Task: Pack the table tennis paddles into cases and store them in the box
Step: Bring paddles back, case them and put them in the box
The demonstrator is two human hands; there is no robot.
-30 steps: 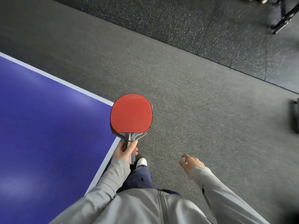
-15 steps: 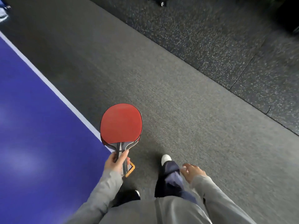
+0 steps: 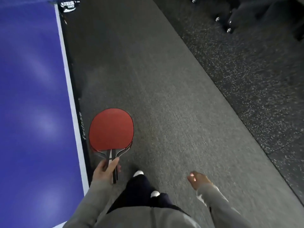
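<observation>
My left hand [image 3: 105,170] grips the handles of stacked table tennis paddles [image 3: 111,130], red rubber face up, blades pointing away from me. At least two paddles lie one on the other. They hang over the grey floor just right of the table's edge. My right hand [image 3: 198,179] swings at my side, fingers loosely curled, holding nothing. No case or box is in view.
The blue table tennis table [image 3: 32,96] with its white border fills the left side. Grey carpet [image 3: 148,79] runs ahead of me; darker speckled rubber flooring [image 3: 255,79] lies to the right. Black wheeled equipment [image 3: 230,22] stands at the far right top. My feet are below.
I have turned and walked along the table's side; the table edge now runs straight ahead. The paddles stay in my left hand; the right hand still swings free.
</observation>
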